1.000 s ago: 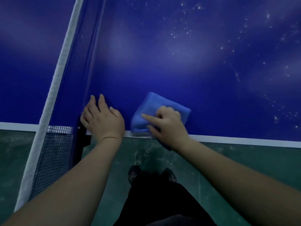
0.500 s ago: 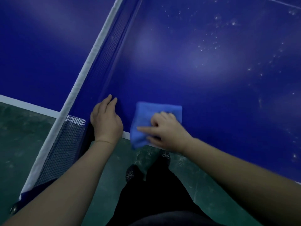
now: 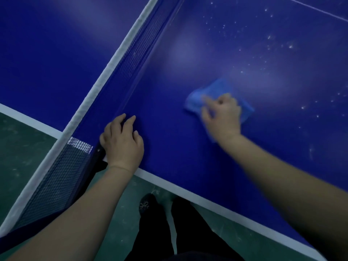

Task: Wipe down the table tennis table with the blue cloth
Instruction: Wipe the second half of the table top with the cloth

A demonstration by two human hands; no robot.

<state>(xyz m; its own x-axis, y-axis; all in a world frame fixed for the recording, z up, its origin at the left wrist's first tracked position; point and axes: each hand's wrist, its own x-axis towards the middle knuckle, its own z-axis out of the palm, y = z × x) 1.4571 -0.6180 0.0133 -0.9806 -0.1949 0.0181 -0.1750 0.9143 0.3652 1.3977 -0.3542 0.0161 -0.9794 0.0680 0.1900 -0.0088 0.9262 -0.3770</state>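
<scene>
The dark blue table tennis table (image 3: pixel 188 151) fills most of the view, with white specks of dirt on its far right part. A folded blue cloth (image 3: pixel 212 93) lies on the table, well in from the near edge, blurred by motion. My right hand (image 3: pixel 221 115) presses down on it with fingers spread over the cloth. My left hand (image 3: pixel 122 142) rests flat on the table near its white edge line, beside the net post, holding nothing.
The net (image 3: pixel 120 70) with its white top band runs diagonally from lower left to top centre, close to my left hand. A black net post (image 3: pixel 98 157) clamps the table edge. Green floor (image 3: pixel 22 147) and my dark shoes (image 3: pixel 148 204) lie below.
My right hand has pushed the cloth away from the near edge, further onto the table and to the right. My left hand stays by the net post.
</scene>
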